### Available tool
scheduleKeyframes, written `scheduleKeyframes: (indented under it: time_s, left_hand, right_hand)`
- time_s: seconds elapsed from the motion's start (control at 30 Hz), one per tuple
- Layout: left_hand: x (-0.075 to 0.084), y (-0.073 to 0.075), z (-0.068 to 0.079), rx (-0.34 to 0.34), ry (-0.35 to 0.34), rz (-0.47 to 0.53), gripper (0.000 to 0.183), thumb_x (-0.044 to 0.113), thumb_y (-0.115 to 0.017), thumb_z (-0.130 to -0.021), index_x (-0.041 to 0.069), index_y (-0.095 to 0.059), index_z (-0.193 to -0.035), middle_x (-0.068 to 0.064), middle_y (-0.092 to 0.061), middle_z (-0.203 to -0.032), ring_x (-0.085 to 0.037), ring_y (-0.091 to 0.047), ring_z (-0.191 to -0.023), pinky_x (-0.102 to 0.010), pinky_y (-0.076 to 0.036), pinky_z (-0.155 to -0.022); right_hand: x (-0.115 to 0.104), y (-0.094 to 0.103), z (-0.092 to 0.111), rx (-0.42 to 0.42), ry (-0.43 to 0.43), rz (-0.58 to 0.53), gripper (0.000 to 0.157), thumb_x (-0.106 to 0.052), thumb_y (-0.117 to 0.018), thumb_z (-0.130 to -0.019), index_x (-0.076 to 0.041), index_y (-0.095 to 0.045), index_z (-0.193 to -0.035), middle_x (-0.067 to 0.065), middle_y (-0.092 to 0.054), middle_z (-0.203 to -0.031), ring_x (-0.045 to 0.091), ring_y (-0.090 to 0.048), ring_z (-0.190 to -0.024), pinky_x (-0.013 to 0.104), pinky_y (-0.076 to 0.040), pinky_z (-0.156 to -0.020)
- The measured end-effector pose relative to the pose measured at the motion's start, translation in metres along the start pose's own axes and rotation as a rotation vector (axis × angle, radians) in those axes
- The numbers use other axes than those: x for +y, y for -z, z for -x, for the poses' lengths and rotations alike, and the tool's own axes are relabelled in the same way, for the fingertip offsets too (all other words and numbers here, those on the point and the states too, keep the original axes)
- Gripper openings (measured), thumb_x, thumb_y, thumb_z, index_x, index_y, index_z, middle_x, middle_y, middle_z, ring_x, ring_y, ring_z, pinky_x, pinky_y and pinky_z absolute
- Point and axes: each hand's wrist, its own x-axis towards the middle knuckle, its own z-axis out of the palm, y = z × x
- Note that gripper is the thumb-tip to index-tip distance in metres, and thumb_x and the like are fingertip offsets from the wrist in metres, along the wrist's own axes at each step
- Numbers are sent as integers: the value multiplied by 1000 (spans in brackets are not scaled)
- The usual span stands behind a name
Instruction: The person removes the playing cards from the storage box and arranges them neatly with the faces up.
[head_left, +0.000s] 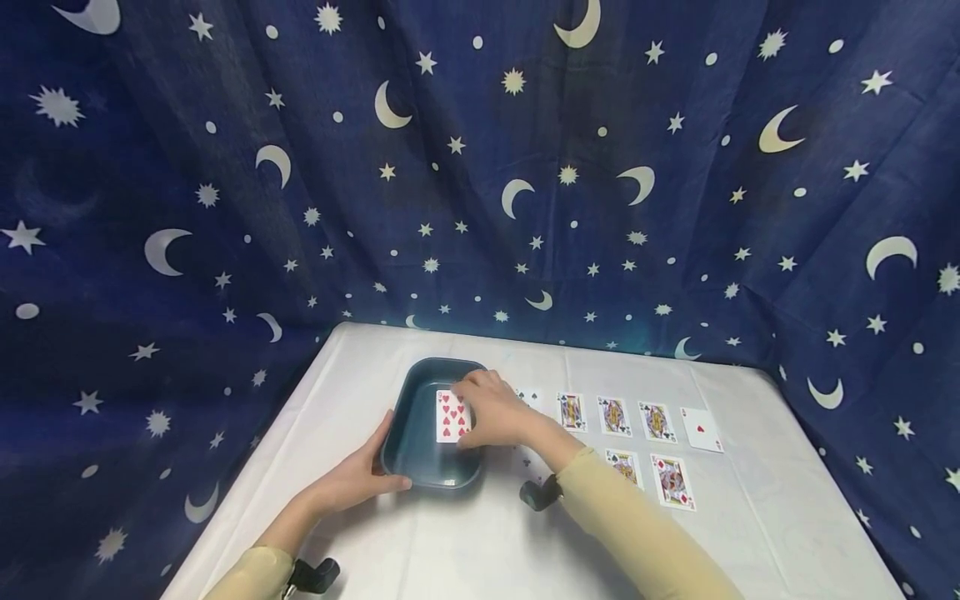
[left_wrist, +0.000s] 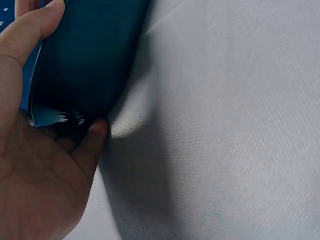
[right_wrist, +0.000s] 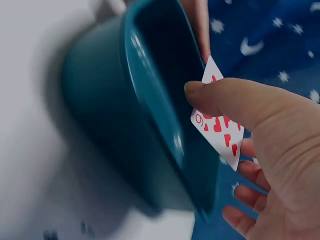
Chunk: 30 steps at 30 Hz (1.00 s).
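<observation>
A dark teal tray (head_left: 416, 468) with raised walls is on the white-covered table. At its left side my left hand (head_left: 354, 479) grips the wall, thumb near the front corner; the left wrist view shows the fingers around the tray (left_wrist: 95, 50). Over the tray's right part, my right hand (head_left: 495, 410) pinches a nine of hearts card (head_left: 448, 417) by its right edge, face up. In the right wrist view the thumb lies across the card (right_wrist: 216, 131), above the tray's opening, with the other fingertips behind it.
Right of the tray, playing cards lie face up in two rows: several face cards (head_left: 615, 416), an ace of hearts (head_left: 701, 429) at the far right, and a red king-like face card (head_left: 672, 482) in front. Black-suited cards (head_left: 531, 464) are partly hidden by my right arm. A starry blue curtain (head_left: 480, 167) surrounds the table.
</observation>
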Motion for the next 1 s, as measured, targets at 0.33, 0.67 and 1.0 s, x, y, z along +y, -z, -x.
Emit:
scheduleKeyframes:
  time_s: [0.33, 0.67, 1.0]
  left_hand:
    - [3, -1, 1, -3, 2, 15, 123, 38, -87, -82, 22, 1, -166, -13, -3, -171, -41, -28, -150, -52, -35, -117]
    - [3, -1, 0, 1, 12, 32, 122, 37, -87, -82, 22, 1, -166, -17, -6, -170, -42, -39, -144, -52, -38, -115]
    - [2, -1, -1, -10, 6, 23, 121, 37, -86, -84, 23, 2, -166, -16, -3, -171, -42, -39, -144, -53, -39, -115]
  right_hand:
    - [61, 42, 61, 40, -118, -48, 94, -39, -92, -70, -22, -49, -152, 4, -49, -144, 26, -38, -137, 50, -35, -116]
    - [120, 61, 131, 70, -258, -43, 94, -34, -93, -72, -8, -49, -151, 16, -46, -150, 37, -35, -141, 62, -34, -115]
    - [172, 71, 200, 116, -369, -52, 89, -30, -92, -74, -8, -50, -149, 22, -44, -145, 42, -34, -132, 71, -38, -104]
